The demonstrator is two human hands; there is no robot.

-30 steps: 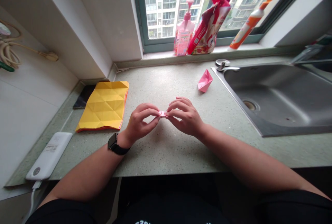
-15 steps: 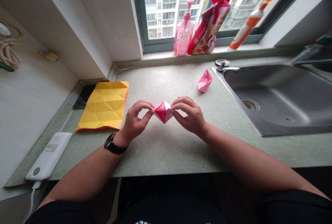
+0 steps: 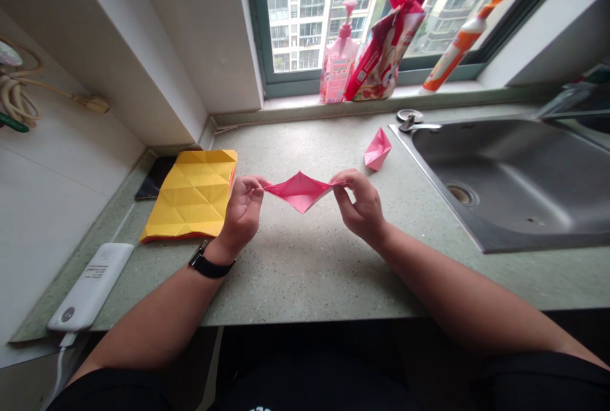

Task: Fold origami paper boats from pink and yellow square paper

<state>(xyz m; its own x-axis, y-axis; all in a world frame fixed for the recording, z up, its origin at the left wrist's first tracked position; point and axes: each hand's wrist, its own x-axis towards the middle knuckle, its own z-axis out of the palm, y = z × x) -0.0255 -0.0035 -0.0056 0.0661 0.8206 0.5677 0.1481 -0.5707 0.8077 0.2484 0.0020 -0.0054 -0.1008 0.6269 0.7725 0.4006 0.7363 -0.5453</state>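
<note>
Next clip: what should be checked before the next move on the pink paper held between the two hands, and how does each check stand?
1. Left hand pinches one tip of the pink paper: ok.
2. Right hand pinches the opposite tip: ok.
3. Paper held above the countertop: ok.
4. Paper free of tears: cannot tell.
5. Pink paper boat lies apart from both hands, beside the sink: ok.

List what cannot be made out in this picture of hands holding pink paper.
Head view: the tips of the pink paper are covered by the fingers of the left hand and right hand.
Head view: the dark flat thing lies mostly under the yellow sheets.
Head view: print on the pump bottle is too small to read.
Head view: the coiled cord is cut off by the left edge.
</note>
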